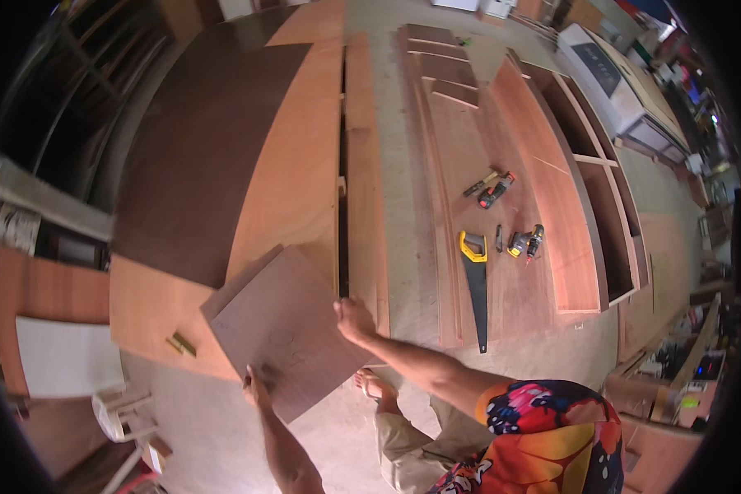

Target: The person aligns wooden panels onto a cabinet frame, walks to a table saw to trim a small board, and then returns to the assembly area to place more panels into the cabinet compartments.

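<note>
- The shirt (552,449) is of many colours: red, orange, yellow, pink and dark blue, with a large, flower-like print.
- Its short sleeve (514,405) is wide, with an orange part near the edge.
- The trousers (405,454) are beige and look loose.
- The footwear (371,393) is light, sandal-like.
- Left hand (256,386) and right hand (355,322) are bare.

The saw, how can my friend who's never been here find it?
Find the big open wooden cabinet on the right. Just left of it lies a flat brown board. On it, the saw is the longest tool, yellow at one end, flat and black along the rest.
</note>
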Available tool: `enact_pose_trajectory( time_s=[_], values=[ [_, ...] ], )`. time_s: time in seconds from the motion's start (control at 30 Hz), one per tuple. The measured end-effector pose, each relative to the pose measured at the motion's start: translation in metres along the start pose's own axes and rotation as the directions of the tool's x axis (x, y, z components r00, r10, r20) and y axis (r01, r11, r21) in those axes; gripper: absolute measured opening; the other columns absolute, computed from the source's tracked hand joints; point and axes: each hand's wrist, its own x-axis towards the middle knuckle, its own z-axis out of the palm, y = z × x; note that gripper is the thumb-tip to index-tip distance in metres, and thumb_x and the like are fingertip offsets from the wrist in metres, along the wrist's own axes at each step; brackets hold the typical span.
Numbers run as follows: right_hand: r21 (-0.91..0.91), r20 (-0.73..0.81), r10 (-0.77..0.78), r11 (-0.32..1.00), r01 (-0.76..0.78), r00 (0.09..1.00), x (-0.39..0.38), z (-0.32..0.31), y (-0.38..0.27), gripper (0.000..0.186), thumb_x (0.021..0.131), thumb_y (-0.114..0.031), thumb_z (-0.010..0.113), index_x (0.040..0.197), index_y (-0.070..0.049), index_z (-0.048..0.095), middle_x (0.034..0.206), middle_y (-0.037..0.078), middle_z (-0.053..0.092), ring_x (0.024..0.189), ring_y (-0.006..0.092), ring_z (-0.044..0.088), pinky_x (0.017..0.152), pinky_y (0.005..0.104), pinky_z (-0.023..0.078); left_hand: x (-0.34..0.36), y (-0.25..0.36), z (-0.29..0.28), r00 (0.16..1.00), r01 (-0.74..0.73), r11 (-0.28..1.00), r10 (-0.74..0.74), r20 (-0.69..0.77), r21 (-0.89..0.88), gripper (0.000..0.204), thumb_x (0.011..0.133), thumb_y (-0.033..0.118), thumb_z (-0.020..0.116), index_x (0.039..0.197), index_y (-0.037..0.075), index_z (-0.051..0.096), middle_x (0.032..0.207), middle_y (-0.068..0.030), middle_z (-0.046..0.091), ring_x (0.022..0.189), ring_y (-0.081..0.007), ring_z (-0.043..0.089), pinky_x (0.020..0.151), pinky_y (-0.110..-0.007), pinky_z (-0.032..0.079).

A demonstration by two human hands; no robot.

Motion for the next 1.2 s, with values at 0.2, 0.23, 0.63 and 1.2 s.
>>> enact_pose_trajectory(
  time_s=[0.2, 0.23, 0.63, 1.2],
  values=[
    [-0.165, 0.037, -0.211, 0.963, 0.214, 0.977, 0.022, 0.011, -0.009, 0.018, 0.103, -0.022, 0.057, 0.102, -0.006, 0.064, 0.097, 0.012, 0.058, 0.094, 0.0307, 0.058, 0.076, 0.0465, 0.05, 0.085, -0.012, 0.008, 0.995, -0.029, 0.979, 0.009, 0.101, 0.2, 0.082, 0.093, 0.075, 0.064, 0.131, 0.003, 0.076, 0.124, -0.0247, 0.075, 0.109, -0.0345, 0.073, 0.096, -0.046, 0.056],
    [-0.068, 0.106, -0.132, 0.988, 0.14, 0.986, 0.021, 0.001, -0.006, 0.018, 0.104, -0.024, 0.058, 0.105, -0.007, 0.063, 0.097, 0.012, 0.059, 0.093, 0.031, 0.06, 0.075, 0.0474, 0.05, 0.082, -0.012, 0.009, 0.996, 0.003, 0.992, -0.014, 0.086, 0.128, 0.085, 0.092, 0.075, 0.065, 0.137, 0.004, 0.072, 0.128, -0.0263, 0.074, 0.114, -0.0359, 0.072, 0.099, -0.047, 0.055],
    [-0.335, 0.655, 0.467, 0.884, -0.326, 0.595, 0.193, -0.181, 0.227, 0.047, 0.095, -0.036, 0.061, 0.126, 0.0, 0.065, 0.126, 0.025, 0.069, 0.115, 0.0425, 0.069, 0.092, 0.0564, 0.058, -0.118, 0.206, 0.209, 0.912, -0.394, 0.673, 0.202, 0.357, 0.626, 0.07, 0.082, 0.037, 0.09, 0.139, 0.009, 0.062, 0.136, -0.017, 0.062, 0.121, -0.0385, 0.065, 0.095, -0.054, 0.056],
    [-0.121, 0.148, 0.735, 0.678, -0.725, 0.662, 0.553, -0.376, 0.445, 0.072, 0.084, -0.032, 0.077, 0.136, 0.009, 0.05, 0.122, 0.037, 0.067, 0.113, 0.0521, 0.068, 0.098, 0.0574, 0.057, -0.158, 0.712, 0.625, 0.129, -0.904, 0.397, -0.097, 0.987, 0.157, 0.113, 0.084, 0.053, 0.084, 0.17, 0.013, 0.024, 0.156, -0.029, 0.053, 0.145, -0.0457, 0.051, 0.117, -0.046, 0.045]
  ],
)
